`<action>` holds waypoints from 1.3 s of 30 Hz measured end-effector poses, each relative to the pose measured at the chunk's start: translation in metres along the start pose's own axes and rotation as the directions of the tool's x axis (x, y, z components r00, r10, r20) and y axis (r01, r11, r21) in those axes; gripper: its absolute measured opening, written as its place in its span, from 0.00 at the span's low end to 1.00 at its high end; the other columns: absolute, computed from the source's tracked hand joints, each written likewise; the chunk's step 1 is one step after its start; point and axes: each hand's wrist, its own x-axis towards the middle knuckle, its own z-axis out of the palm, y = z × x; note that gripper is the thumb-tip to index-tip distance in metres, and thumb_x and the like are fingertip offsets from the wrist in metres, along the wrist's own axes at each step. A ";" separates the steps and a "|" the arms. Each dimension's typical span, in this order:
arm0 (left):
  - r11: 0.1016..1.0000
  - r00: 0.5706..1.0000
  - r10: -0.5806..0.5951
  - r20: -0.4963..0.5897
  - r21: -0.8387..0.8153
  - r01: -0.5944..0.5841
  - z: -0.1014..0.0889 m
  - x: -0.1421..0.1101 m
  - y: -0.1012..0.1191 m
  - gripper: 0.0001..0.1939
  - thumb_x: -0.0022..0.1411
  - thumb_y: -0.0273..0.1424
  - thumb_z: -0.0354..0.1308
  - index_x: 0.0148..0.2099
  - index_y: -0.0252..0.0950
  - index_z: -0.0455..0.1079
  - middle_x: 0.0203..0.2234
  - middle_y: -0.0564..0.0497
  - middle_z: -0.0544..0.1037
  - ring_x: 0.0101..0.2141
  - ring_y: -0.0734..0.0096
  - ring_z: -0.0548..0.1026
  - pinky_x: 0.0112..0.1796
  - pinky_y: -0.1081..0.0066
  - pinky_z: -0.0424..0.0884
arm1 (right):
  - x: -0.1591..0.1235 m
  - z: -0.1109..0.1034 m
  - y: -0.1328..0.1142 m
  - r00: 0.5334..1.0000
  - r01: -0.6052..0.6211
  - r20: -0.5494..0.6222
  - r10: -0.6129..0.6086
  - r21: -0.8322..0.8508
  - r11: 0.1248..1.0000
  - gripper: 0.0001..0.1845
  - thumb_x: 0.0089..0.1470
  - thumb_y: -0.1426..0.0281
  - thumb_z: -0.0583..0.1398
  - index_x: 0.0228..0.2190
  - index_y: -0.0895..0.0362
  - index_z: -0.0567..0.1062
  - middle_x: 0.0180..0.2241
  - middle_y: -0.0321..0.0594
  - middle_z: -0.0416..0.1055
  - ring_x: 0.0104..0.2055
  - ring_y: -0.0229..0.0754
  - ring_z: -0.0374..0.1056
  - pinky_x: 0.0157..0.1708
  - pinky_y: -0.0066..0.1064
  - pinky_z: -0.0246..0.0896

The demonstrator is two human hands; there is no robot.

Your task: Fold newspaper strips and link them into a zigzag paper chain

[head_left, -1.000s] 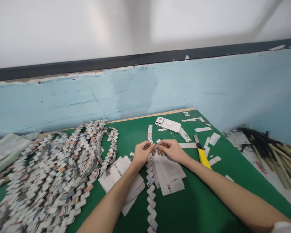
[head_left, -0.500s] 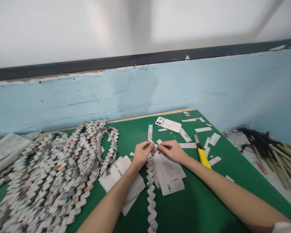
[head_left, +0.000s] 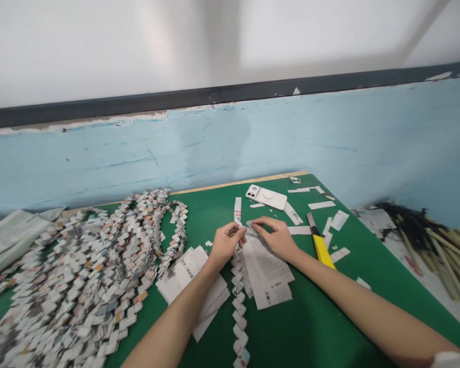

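My left hand (head_left: 225, 244) is closed, thumb and fingers pinching the upper end of a zigzag folded-paper chain (head_left: 239, 319). From there the chain runs down over the green tabletop toward me. An upright paper strip (head_left: 237, 208) with red print sticks out beyond my left fingertips. Just to the right, my right hand (head_left: 275, 238) pinches a small paper strip (head_left: 251, 226) between thumb and index finger. Its tip lies close to my left fingers; whether it touches the chain I cannot tell. Beneath my hands lie newspaper sheets (head_left: 269, 273), with another paper stack (head_left: 193, 276) to the left.
A large heap of folded-paper chain (head_left: 88, 276) covers the table's left side. At the back lies a white phone (head_left: 266, 197). A yellow box cutter (head_left: 322, 248) rests beside my right forearm, among loose paper strips (head_left: 340, 220). Sticks (head_left: 444, 260) are piled beyond the right edge.
My right hand has drawn slightly away from my left, its fingers spreading a little, with the small strip now showing between its fingertips. My left hand stays almost in place on the chain.
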 end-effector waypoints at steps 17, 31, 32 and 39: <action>0.996 0.996 0.048 0.074 0.070 -0.053 0.001 0.000 0.005 0.21 0.66 0.48 0.57 0.33 0.34 0.74 0.18 0.52 0.74 0.17 0.77 0.66 0.19 0.76 0.61 | -0.010 -0.001 0.005 0.982 0.186 0.022 -0.186 0.018 0.982 0.08 0.68 0.67 0.56 0.41 0.53 0.76 0.36 0.43 0.76 0.37 0.45 0.74 0.41 0.36 0.68; 0.999 0.999 0.054 0.003 -0.003 -0.054 0.001 0.001 0.000 0.21 0.63 0.49 0.61 0.36 0.33 0.73 0.18 0.54 0.73 0.18 0.76 0.68 0.19 0.77 0.63 | -0.008 0.000 0.002 0.935 0.354 0.042 -0.353 -0.022 0.935 0.08 0.66 0.73 0.57 0.44 0.53 0.76 0.39 0.45 0.77 0.41 0.45 0.74 0.43 0.37 0.70; 0.999 0.998 0.054 -0.010 -0.009 -0.054 0.001 0.001 0.000 0.21 0.62 0.49 0.62 0.35 0.33 0.73 0.17 0.54 0.72 0.17 0.76 0.67 0.19 0.77 0.63 | -0.007 -0.001 0.001 0.930 0.365 0.050 -0.364 -0.013 0.931 0.08 0.66 0.73 0.58 0.43 0.53 0.77 0.39 0.45 0.77 0.42 0.45 0.74 0.43 0.37 0.70; 0.998 0.995 0.046 -0.088 -0.028 -0.049 0.003 0.002 -0.001 0.22 0.58 0.49 0.64 0.34 0.33 0.74 0.18 0.53 0.73 0.17 0.76 0.67 0.16 0.77 0.62 | -0.004 -0.001 -0.009 0.961 0.266 0.057 -0.270 0.066 0.962 0.04 0.63 0.72 0.62 0.34 0.55 0.79 0.32 0.42 0.76 0.36 0.43 0.73 0.39 0.35 0.67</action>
